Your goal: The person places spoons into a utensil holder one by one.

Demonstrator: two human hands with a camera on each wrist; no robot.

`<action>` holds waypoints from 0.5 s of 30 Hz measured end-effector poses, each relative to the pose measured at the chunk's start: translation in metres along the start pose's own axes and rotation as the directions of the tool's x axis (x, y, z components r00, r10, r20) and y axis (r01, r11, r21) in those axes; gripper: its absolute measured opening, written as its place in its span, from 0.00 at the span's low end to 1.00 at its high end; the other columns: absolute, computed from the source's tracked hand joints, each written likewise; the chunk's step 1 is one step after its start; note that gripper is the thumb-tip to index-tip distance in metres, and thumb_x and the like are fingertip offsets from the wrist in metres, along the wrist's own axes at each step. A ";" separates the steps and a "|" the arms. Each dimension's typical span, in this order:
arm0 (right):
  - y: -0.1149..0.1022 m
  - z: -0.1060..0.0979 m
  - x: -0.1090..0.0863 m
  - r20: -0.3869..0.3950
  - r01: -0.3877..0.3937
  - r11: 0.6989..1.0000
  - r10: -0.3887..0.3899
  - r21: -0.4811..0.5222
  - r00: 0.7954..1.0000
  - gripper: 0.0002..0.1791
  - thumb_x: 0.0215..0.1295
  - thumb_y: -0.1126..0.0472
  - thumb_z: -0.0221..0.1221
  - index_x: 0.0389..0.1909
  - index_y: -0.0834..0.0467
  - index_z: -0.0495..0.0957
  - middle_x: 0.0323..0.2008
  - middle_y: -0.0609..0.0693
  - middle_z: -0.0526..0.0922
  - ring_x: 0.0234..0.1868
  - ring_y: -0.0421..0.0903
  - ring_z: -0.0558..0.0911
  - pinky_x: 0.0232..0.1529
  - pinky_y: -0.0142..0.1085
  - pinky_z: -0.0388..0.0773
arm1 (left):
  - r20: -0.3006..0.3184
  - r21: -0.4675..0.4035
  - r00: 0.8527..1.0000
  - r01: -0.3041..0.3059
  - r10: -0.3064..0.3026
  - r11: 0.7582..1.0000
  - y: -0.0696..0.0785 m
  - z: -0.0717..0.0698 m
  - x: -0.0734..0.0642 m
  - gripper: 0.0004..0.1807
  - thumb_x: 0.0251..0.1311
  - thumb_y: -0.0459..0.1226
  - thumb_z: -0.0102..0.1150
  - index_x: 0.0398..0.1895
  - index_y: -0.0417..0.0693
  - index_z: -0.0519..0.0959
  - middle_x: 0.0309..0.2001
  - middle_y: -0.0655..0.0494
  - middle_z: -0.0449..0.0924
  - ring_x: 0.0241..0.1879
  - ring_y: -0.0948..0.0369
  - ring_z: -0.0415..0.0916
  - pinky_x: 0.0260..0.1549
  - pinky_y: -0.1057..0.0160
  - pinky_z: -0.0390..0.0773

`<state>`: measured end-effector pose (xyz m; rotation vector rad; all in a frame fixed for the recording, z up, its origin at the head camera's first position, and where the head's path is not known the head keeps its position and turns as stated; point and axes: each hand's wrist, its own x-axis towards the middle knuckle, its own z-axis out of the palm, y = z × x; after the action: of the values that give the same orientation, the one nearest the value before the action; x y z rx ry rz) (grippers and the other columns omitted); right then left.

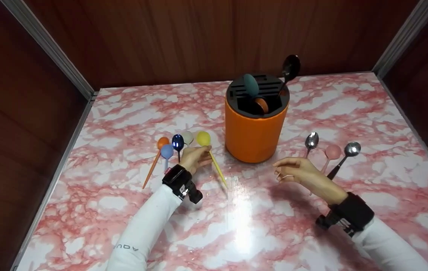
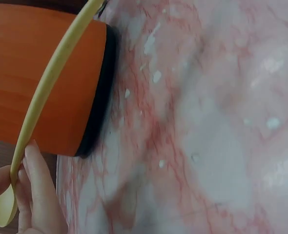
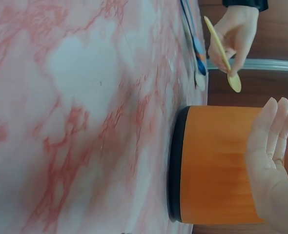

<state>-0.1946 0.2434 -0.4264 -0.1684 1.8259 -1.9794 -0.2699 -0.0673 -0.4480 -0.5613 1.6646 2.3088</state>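
A yellow spoon [image 1: 218,168] is pinched by my left hand [image 1: 195,157] between thumb and fingers, close to its bowl. In the left wrist view the spoon's handle [image 2: 46,83] crosses in front of the orange utensil holder [image 2: 41,107]. The right wrist view shows the spoon lifted off the table. My right hand [image 1: 299,172] hovers over the table to the right, its fingers loosely bent with nothing in them. Between and beyond both hands stands the orange holder [image 1: 255,137] with a black slotted top. A teal spoon [image 1: 251,85], a black spoon [image 1: 291,67] and an orange-brown utensil [image 1: 262,105] stick out of it.
Left of my left hand lie an orange spoon [image 1: 153,165], a light blue spoon [image 1: 166,151], a dark blue spoon [image 1: 178,143] and a pale spoon [image 1: 188,137]. Near my right hand are a silver spoon [image 1: 312,140], a pink spoon [image 1: 333,152] and a black-handled spoon [image 1: 352,149]. Wooden panels enclose the table.
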 end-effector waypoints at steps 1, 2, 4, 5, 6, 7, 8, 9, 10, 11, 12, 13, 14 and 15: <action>0.000 0.001 0.001 0.004 -0.002 1.000 0.002 -0.002 1.000 0.09 0.70 0.68 0.54 0.46 0.61 0.81 0.39 0.51 0.82 0.37 0.42 0.81 0.46 0.38 0.82 | 0.004 -0.006 1.000 -0.002 0.002 1.000 0.000 0.001 -0.001 0.08 0.59 0.23 0.57 0.23 0.36 0.77 0.20 0.50 0.74 0.21 0.60 0.76 0.29 0.63 0.86; 0.001 0.002 0.002 0.009 -0.006 1.000 0.006 -0.006 1.000 0.09 0.70 0.67 0.54 0.47 0.62 0.80 0.39 0.52 0.82 0.38 0.42 0.81 0.47 0.38 0.82 | 0.007 -0.010 1.000 -0.003 0.003 1.000 0.000 0.003 -0.003 0.08 0.59 0.23 0.57 0.22 0.36 0.77 0.20 0.50 0.74 0.21 0.60 0.76 0.29 0.63 0.86; 0.001 0.004 0.003 0.022 -0.013 1.000 0.014 -0.020 1.000 0.10 0.70 0.67 0.55 0.48 0.63 0.80 0.40 0.51 0.82 0.39 0.42 0.81 0.48 0.38 0.82 | 0.018 -0.015 1.000 -0.003 0.003 1.000 -0.001 0.006 -0.006 0.08 0.60 0.23 0.57 0.23 0.36 0.76 0.21 0.49 0.75 0.22 0.60 0.76 0.31 0.63 0.86; 0.002 0.006 0.004 0.029 -0.016 1.000 0.017 -0.026 0.999 0.11 0.70 0.66 0.55 0.49 0.64 0.79 0.41 0.52 0.82 0.39 0.43 0.81 0.48 0.38 0.81 | 0.024 -0.021 1.000 -0.004 0.004 1.000 -0.002 0.007 -0.007 0.08 0.60 0.23 0.56 0.23 0.36 0.76 0.22 0.49 0.75 0.22 0.60 0.76 0.32 0.63 0.86; 0.003 0.007 0.005 0.039 -0.016 0.999 0.017 -0.037 0.999 0.11 0.70 0.65 0.55 0.50 0.64 0.79 0.41 0.51 0.82 0.40 0.43 0.81 0.49 0.38 0.81 | 0.029 -0.024 1.000 -0.004 0.005 1.000 -0.002 0.009 -0.009 0.08 0.60 0.23 0.56 0.24 0.35 0.77 0.22 0.49 0.75 0.22 0.60 0.76 0.33 0.62 0.86; 0.004 0.008 0.007 0.046 -0.014 0.999 0.016 -0.049 0.999 0.11 0.70 0.65 0.56 0.49 0.64 0.79 0.41 0.51 0.82 0.40 0.43 0.81 0.49 0.38 0.81 | 0.035 -0.027 0.999 -0.006 0.006 1.000 -0.003 0.010 -0.010 0.08 0.60 0.23 0.56 0.24 0.35 0.77 0.22 0.49 0.75 0.22 0.60 0.76 0.35 0.61 0.86; 0.005 0.009 0.008 0.052 -0.012 0.998 0.015 -0.058 0.999 0.11 0.70 0.65 0.56 0.49 0.63 0.79 0.41 0.51 0.82 0.40 0.43 0.81 0.49 0.38 0.81 | 0.040 -0.029 0.999 -0.007 0.008 1.000 -0.003 0.011 -0.012 0.07 0.61 0.23 0.56 0.24 0.35 0.76 0.22 0.49 0.75 0.22 0.60 0.76 0.36 0.60 0.86; 0.006 0.010 0.009 0.058 -0.010 0.998 0.013 -0.064 0.998 0.11 0.70 0.66 0.56 0.49 0.64 0.79 0.41 0.51 0.83 0.39 0.42 0.81 0.48 0.38 0.81 | 0.047 -0.031 0.999 -0.009 0.011 0.999 -0.004 0.013 -0.013 0.07 0.61 0.23 0.56 0.25 0.35 0.76 0.23 0.49 0.76 0.22 0.61 0.76 0.37 0.60 0.86; 0.007 0.011 0.010 0.063 -0.009 0.998 0.013 -0.070 0.998 0.10 0.69 0.66 0.55 0.48 0.64 0.79 0.40 0.51 0.83 0.38 0.42 0.81 0.47 0.38 0.82 | 0.053 -0.033 0.998 -0.013 0.015 0.999 -0.004 0.014 -0.015 0.07 0.61 0.23 0.56 0.25 0.35 0.76 0.23 0.49 0.76 0.22 0.61 0.76 0.38 0.59 0.86; 0.008 0.013 0.011 0.068 -0.006 0.997 0.011 -0.074 0.998 0.11 0.69 0.66 0.55 0.49 0.65 0.79 0.40 0.51 0.83 0.38 0.42 0.82 0.47 0.38 0.82 | 0.058 -0.037 0.998 -0.015 0.017 0.999 -0.005 0.015 -0.016 0.07 0.61 0.23 0.56 0.25 0.36 0.76 0.23 0.49 0.76 0.22 0.61 0.77 0.38 0.59 0.86; 0.010 0.014 0.013 0.073 -0.005 0.997 0.011 -0.076 0.997 0.11 0.69 0.67 0.55 0.49 0.66 0.78 0.39 0.51 0.84 0.37 0.42 0.82 0.46 0.37 0.82 | 0.060 -0.040 0.998 -0.014 0.017 0.999 -0.005 0.017 -0.017 0.08 0.61 0.23 0.56 0.25 0.36 0.76 0.23 0.50 0.76 0.22 0.61 0.77 0.37 0.59 0.86; 0.011 0.015 0.014 0.074 -0.004 0.997 0.010 -0.076 0.997 0.12 0.69 0.68 0.54 0.49 0.68 0.78 0.38 0.52 0.84 0.37 0.42 0.82 0.45 0.37 0.83 | 0.063 -0.045 0.998 -0.014 0.017 0.999 -0.005 0.018 -0.018 0.08 0.62 0.23 0.56 0.24 0.36 0.76 0.23 0.50 0.76 0.22 0.61 0.77 0.37 0.59 0.86; 0.012 0.017 0.014 0.078 -0.006 0.997 0.011 -0.071 0.997 0.13 0.69 0.68 0.54 0.50 0.71 0.77 0.38 0.53 0.84 0.36 0.42 0.82 0.44 0.37 0.83 | 0.066 -0.047 0.998 -0.016 0.019 0.999 -0.006 0.019 -0.020 0.09 0.62 0.23 0.56 0.24 0.37 0.75 0.23 0.50 0.76 0.22 0.61 0.77 0.37 0.59 0.86; 0.013 0.018 0.015 0.082 -0.005 0.997 0.011 -0.072 0.997 0.14 0.69 0.68 0.54 0.50 0.72 0.76 0.38 0.54 0.84 0.36 0.42 0.82 0.44 0.36 0.83 | 0.067 -0.049 0.998 -0.014 0.017 0.999 -0.006 0.021 -0.021 0.09 0.62 0.23 0.55 0.23 0.37 0.75 0.22 0.51 0.76 0.22 0.61 0.77 0.37 0.59 0.86</action>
<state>-0.1983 0.2205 -0.4400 -0.2606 1.8431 -1.8741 -0.2522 -0.0450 -0.4379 -0.4757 1.5921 2.3576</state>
